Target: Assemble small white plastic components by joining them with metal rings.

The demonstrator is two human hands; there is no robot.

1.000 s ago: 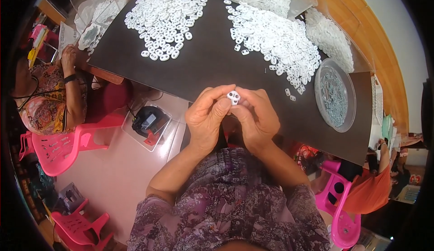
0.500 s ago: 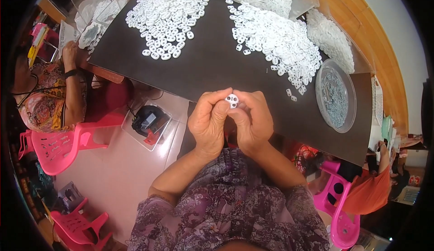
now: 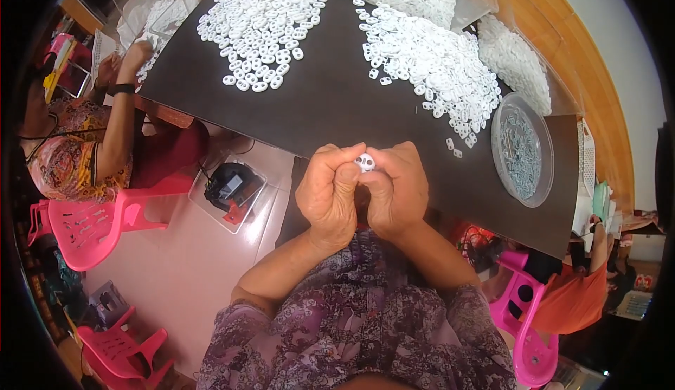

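The person's left hand [image 3: 329,197] and right hand [image 3: 397,190] are pressing together just over the near edge of the dark surface [image 3: 330,109], knuckles touching. Between them they are pinching a small white plastic piece [image 3: 364,161] with two holes, held up at the fingertips; both grips are clamped on it, the left thumb and forefinger curling in from one side and the right fingers closing in from the other. The piece is sitting above the hands' meeting line, clear of the surface.

Farther out on the surface, a heap of white pieces [image 3: 267,28] of the same kind is lying at the far left, and a second, longer heap [image 3: 436,60] is spreading to the far right, with a few strays trailing toward the hands. A round clear dish [image 3: 522,150] holding small metal springs is resting to the right of the hands, well apart from them. Clear plastic bags of more white parts [image 3: 517,56] are lying beyond the dish along the wooden edge.

At the left, another person in a patterned top [image 3: 67,147] is sitting on a pink plastic chair [image 3: 91,221], their hand [image 3: 133,56] reaching onto the far left corner of the surface. A black device in a clear tray [image 3: 228,186] is lying on the floor below the surface's near edge.
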